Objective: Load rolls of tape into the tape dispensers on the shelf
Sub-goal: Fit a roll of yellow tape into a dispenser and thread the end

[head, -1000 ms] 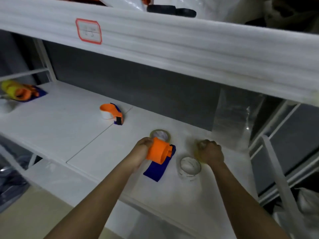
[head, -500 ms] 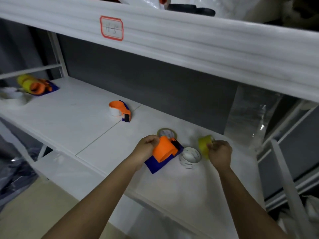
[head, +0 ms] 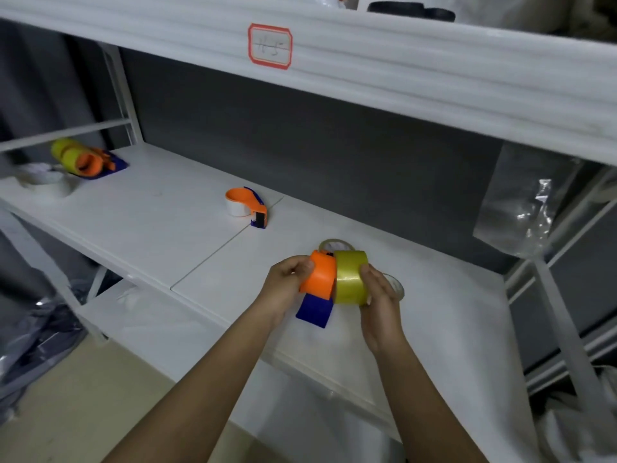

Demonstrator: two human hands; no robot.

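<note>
My left hand [head: 286,285] grips an orange and blue tape dispenser [head: 319,284] just above the white shelf [head: 187,228]. My right hand [head: 379,297] holds a yellow tape roll [head: 349,279] pressed against the dispenser's orange drum on its right side. Behind them a flat tape roll [head: 335,244] lies on the shelf, and a clear roll [head: 397,286] peeks out behind my right hand. A second orange dispenser [head: 248,205], with a white roll in it, sits farther back at the middle. A third dispenser with yellow rolls [head: 80,160] lies at the far left.
A white tape roll [head: 50,183] sits at the shelf's left end. A clear plastic bag [head: 521,208] hangs at the right by the shelf's white post [head: 561,322]. The upper shelf's edge carries a red-bordered label [head: 269,45]. Grey bags lie on the floor at left.
My right hand has lifted the yellow roll off the shelf and brought it left against the dispenser. My left hand has raised the dispenser slightly. The camera has shifted right.
</note>
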